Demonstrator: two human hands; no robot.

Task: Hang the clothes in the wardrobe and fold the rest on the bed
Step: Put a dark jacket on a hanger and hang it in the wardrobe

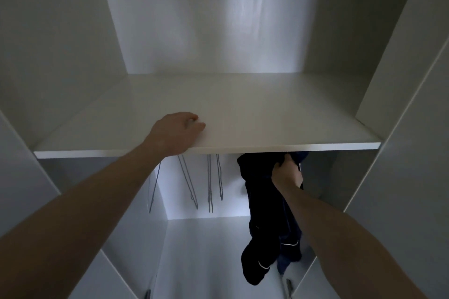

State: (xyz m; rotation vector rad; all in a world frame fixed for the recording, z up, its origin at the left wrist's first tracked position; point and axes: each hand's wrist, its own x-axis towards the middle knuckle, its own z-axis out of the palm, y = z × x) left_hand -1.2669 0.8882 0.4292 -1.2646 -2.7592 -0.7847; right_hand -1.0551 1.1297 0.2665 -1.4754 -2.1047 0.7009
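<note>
A dark navy garment (266, 221) with thin white piping at its cuffs hangs inside the white wardrobe, right of centre, just under the shelf. My right hand (286, 172) grips its top near the collar, fingers curled into the fabric. Whatever it hangs from is hidden behind the shelf. My left hand (179, 132) rests on the front edge of the white shelf (255, 116), fingers loosely bent, holding nothing.
Several bare wire hangers (210, 184) dangle under the shelf to the left of the garment. White wardrobe side panels (398, 177) close in left and right. The wardrobe floor (206, 262) shows below.
</note>
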